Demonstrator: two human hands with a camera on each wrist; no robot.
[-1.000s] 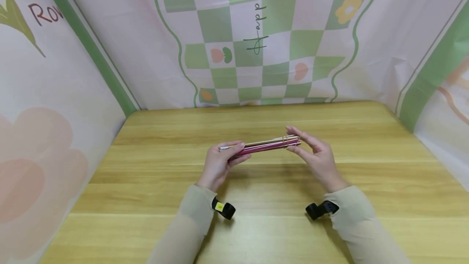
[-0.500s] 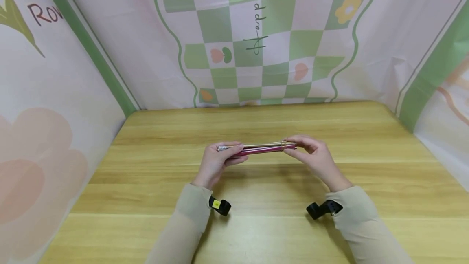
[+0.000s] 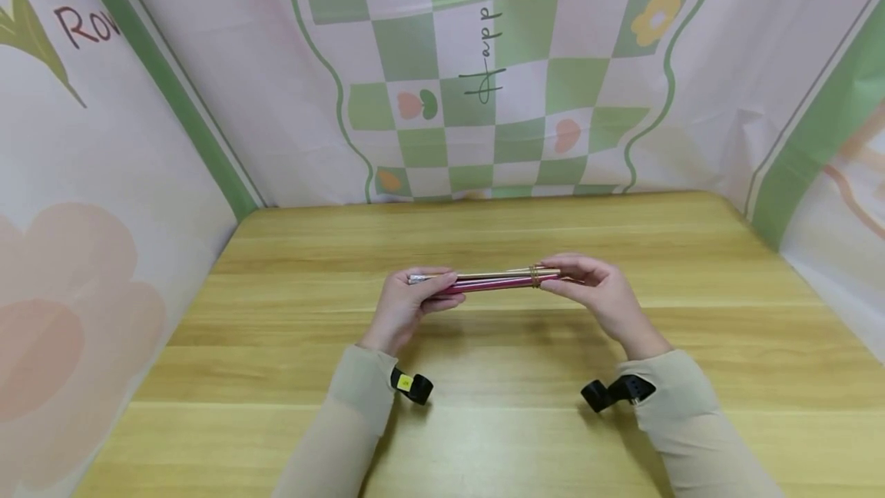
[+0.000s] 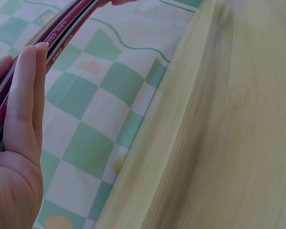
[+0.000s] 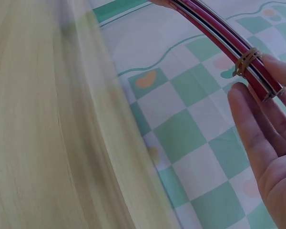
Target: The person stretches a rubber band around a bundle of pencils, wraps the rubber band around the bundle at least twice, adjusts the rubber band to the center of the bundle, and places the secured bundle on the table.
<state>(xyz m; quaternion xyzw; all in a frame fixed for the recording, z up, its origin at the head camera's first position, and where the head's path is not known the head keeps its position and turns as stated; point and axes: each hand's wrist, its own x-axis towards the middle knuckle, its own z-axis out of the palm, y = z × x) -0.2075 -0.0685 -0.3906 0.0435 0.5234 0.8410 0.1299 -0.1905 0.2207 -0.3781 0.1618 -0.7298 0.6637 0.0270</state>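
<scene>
A bundle of pencils, dark red and gold with silvery ends at the left, is held level above the table. My left hand grips its left part, thumb on the near side. Around the right part runs a tan rubber band, wound in several loops. My right hand pinches the bundle's right end just past the band, thumb in front and fingers behind. In the left wrist view, the fingers of the left hand lie along the pencils, and small lettering shows on the barrels.
Below the hands spreads a wood-grain table. Green-and-white checked cloth hangs behind its far edge, and printed cloth walls stand at both sides. Each wrist wears a black camera.
The rubber band was spread by the right fingers a second ago and now sits snug around the pencils. The bundle has levelled and the right fingertips have come down on its end.
</scene>
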